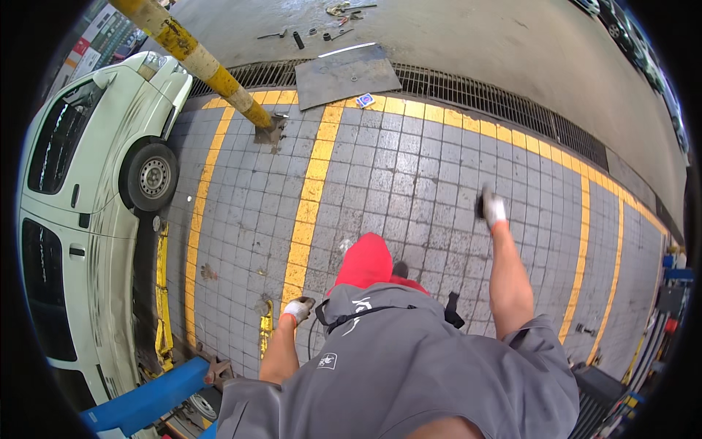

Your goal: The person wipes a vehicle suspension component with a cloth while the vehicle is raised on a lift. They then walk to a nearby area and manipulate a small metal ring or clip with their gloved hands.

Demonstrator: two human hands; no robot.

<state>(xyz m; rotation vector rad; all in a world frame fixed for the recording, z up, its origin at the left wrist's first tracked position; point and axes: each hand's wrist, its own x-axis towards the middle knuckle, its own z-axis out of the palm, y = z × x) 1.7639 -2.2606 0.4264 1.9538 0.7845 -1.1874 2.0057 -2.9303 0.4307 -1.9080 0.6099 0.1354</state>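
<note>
Shirt [417,351] is worn; left hand [298,310] and right hand [493,208]: grip can't be told; floor [384,194] seemingly being crossed, steady footing needed.

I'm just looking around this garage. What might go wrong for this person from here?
Tripping: the grey plate covers part of the drain grate, so its edge might catch a foot.

Rolling underfoot: a small black cylinder lies loose on the concrete floor beyond.

Bumping: a yellow metal arm shows just beside the left hand in this view; stepping that way could knock a shin.
</note>
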